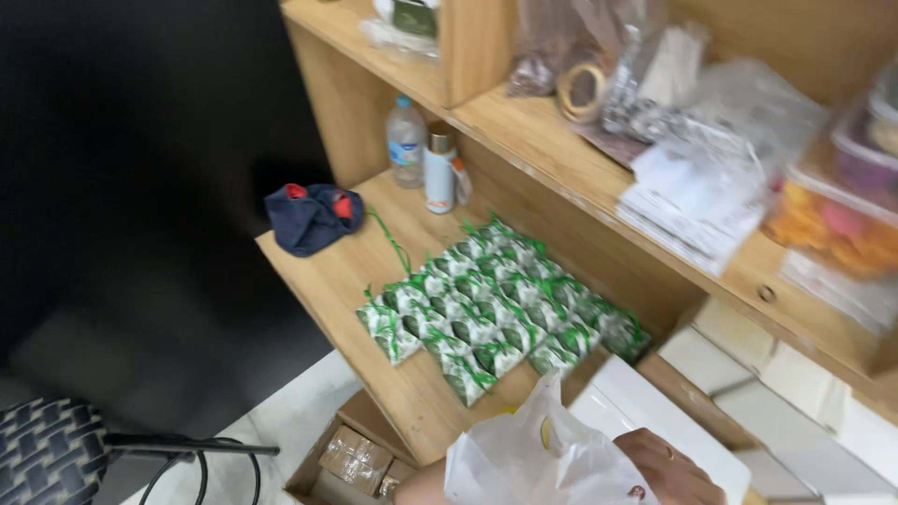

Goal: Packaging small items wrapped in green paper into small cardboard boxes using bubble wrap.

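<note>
My right hand [669, 468] sits at the bottom edge, fingers closed on a crumpled white plastic bag [533, 458] with something yellow inside. A strip of skin [416, 488] shows at the bag's left, probably my left wrist, but the bag hides that hand. Just beyond the bag, several small green-and-white packets [486, 309] tied with green ribbon lie in rows on a wooden shelf board [327, 271]. A white box [655, 411] lies under my right hand.
A water bottle [405, 142], a white bottle with a gold cap [439, 168] and a dark blue pouch [311, 217] stand behind the packets. The upper shelf holds a tape roll [582, 91], papers [697, 201] and plastic containers. An open cardboard box [351, 458] and a chair [51, 454] are below.
</note>
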